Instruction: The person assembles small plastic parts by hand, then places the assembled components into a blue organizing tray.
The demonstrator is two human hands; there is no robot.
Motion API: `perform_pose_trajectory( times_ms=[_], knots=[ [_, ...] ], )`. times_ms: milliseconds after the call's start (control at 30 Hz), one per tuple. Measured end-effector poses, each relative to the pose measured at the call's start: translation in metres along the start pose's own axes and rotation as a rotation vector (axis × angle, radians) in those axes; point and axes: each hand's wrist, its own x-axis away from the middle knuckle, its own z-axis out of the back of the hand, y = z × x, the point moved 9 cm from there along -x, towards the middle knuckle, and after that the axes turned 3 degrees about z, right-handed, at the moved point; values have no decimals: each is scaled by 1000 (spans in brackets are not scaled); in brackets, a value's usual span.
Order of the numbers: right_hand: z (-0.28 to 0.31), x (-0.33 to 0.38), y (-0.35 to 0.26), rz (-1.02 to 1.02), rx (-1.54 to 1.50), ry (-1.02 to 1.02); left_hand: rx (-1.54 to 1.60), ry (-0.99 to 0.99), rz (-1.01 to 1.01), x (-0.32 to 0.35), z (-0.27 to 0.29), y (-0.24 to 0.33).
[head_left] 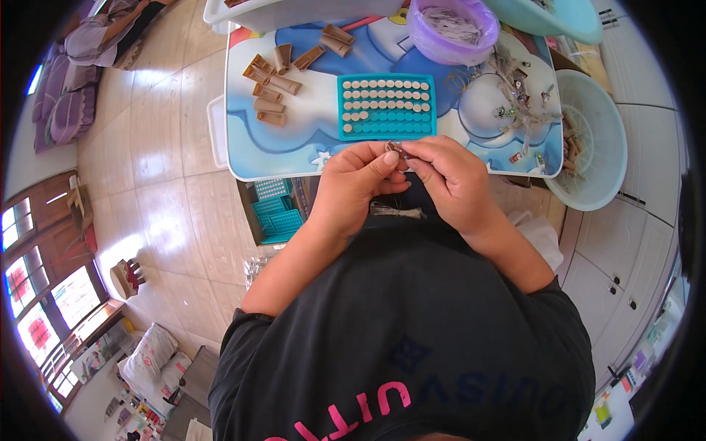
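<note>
My left hand and my right hand meet at the table's near edge. Between their fingertips is a small brownish, partly shiny piece, too small to make out its kind; both hands pinch it. Just beyond them a teal tray lies on the table, with rows of round cream-coloured discs in its upper slots and part of the lower ones. Below my hands a bundle of thin wire-like strands lies on my dark lap.
Several brown tapered pieces lie at the table's left. A purple-lined bowl of pale strips stands at the back, tangled strands and small trinkets at right. A pale green basin stands beyond the right edge; teal trays sit below left.
</note>
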Motion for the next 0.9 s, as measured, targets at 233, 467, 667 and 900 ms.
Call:
perform_pose_trajectory(
  times_ms=[233,467,667,900],
  knots=[
    [-2,4,-7,117,89,28,24,63,-14,0,2,0],
    [2,5,0,64,40,53,-12,21,-14,2,1,5],
    [0,4,3,56,18,13,-73,-4,40,3,2,0],
    [5,4,9,4,-23,-1,-143,5,77,4,4,0]
  ],
)
